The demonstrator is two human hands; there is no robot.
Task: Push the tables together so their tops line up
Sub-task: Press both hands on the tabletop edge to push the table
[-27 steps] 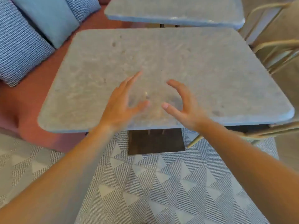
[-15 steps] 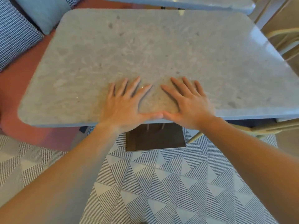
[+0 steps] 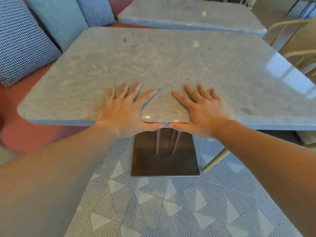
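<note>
pressing flat, fingers spread and released, with left grip (image 3: 123,110) and right grip (image 3: 203,110) on the near edge of the centre counter (image 3: 171,62), apart from the second counter (image 3: 188,16) at upper right.

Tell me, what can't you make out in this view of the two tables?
Head view only:
- Far table: its leg and base hidden behind the near table; its back cut off by the top edge.
- Chair: mostly cut off by the right edge.
- Left hand and right hand: palms hidden beneath their own backs.
</note>
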